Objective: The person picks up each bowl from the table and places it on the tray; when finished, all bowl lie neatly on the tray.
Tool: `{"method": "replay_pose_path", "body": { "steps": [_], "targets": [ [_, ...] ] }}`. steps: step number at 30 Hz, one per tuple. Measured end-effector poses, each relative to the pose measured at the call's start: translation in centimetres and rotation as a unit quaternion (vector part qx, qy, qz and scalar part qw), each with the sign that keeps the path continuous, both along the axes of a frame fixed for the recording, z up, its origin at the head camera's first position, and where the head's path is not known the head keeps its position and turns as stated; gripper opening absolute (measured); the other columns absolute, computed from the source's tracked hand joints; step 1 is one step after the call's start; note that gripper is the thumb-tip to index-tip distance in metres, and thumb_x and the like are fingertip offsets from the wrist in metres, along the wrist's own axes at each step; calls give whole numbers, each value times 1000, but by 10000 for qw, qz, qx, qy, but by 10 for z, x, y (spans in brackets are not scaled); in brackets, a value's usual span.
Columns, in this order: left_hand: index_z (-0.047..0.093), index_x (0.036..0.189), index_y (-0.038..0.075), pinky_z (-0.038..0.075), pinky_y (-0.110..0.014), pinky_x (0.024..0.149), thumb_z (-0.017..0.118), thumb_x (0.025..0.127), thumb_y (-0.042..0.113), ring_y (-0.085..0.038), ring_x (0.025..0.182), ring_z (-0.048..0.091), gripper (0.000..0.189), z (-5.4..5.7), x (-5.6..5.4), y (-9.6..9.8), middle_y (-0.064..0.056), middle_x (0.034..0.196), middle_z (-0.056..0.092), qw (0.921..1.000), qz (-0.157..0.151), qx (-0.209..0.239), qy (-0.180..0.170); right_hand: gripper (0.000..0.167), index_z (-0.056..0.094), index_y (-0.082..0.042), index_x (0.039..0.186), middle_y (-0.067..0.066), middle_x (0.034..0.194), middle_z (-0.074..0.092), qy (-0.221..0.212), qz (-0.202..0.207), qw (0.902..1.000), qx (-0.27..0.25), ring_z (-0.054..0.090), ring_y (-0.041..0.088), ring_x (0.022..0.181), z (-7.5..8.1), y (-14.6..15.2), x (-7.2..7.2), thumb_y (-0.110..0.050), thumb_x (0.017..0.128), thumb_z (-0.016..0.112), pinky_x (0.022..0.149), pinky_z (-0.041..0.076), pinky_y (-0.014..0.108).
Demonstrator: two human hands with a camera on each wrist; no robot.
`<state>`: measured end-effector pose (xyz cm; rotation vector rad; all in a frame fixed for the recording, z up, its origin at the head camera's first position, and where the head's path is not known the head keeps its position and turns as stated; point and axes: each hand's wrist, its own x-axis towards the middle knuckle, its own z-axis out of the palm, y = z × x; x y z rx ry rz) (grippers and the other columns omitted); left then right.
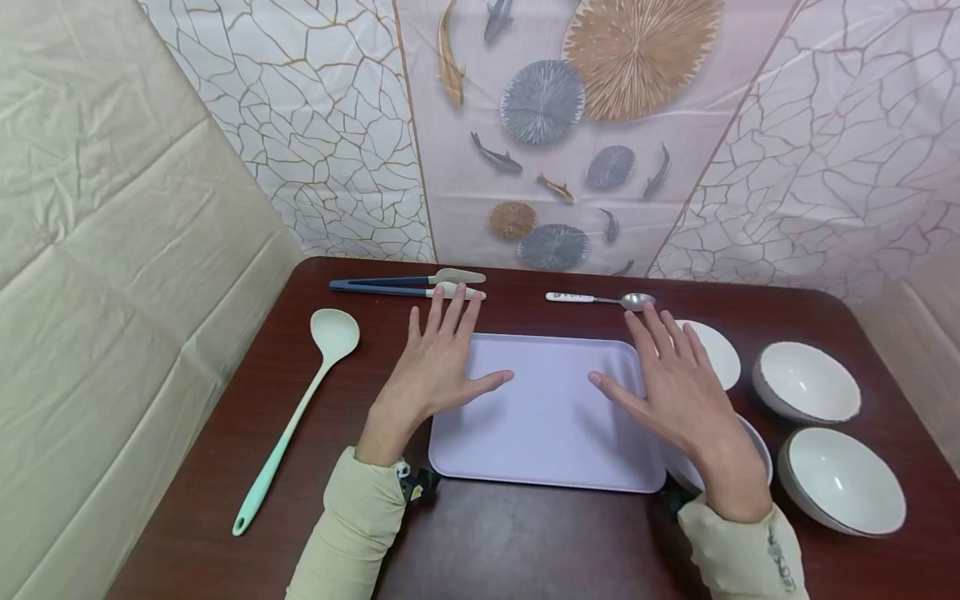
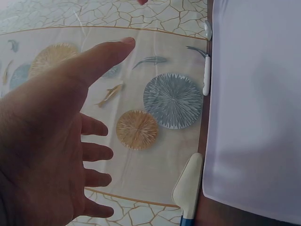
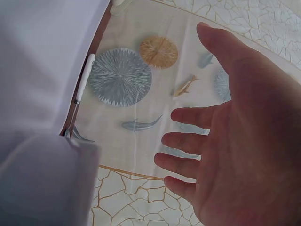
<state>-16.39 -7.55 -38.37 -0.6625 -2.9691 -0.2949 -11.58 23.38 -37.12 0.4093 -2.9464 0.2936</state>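
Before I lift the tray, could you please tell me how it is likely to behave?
The tray will probably stay stiff, as its long sides look straight and it lies flat. Its smooth surface suggests it may be slippery. Broad and low, it seems unlikely to roll or tip if pushed.

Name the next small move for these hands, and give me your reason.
Probably ease the left hand down toward the tongs: it holds nothing, its fingers are spread, and in the head view it overlaps the pale end of the tongs, so they look like an easy reach.
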Motion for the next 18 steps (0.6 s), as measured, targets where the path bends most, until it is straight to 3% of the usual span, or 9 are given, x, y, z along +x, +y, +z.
{"method": "replay_pose_path", "body": {
  "steps": [11,15,18],
  "targets": [
    [7,159,15,10,-61,115,48,82,80,-28,147,-10,109,1,5,1,-6,163,-3,9998,-34,174,-61,99,23,1,154,22,160,11,-129,-52,9999,-7,13,40,145,0,0,7,-70,89,50,118,5,53],
    [11,159,15,21,-54,115,54,88,68,-26,148,6,98,3,7,0,-5,164,7,9939,-37,980,-513,98,22,1,154,24,159,16,-299,-138,9993,-166,15,40,145,6,9,11,-68,91,49,118,5,53],
    [18,158,14,27,-50,113,58,92,58,-24,146,18,89,1,11,-7,-5,162,17,9781,30,1794,-1057,91,30,2,151,26,155,26,-141,-238,9986,-459,26,44,140,10,33,23,-61,91,57,113,18,58]
  ]
}}
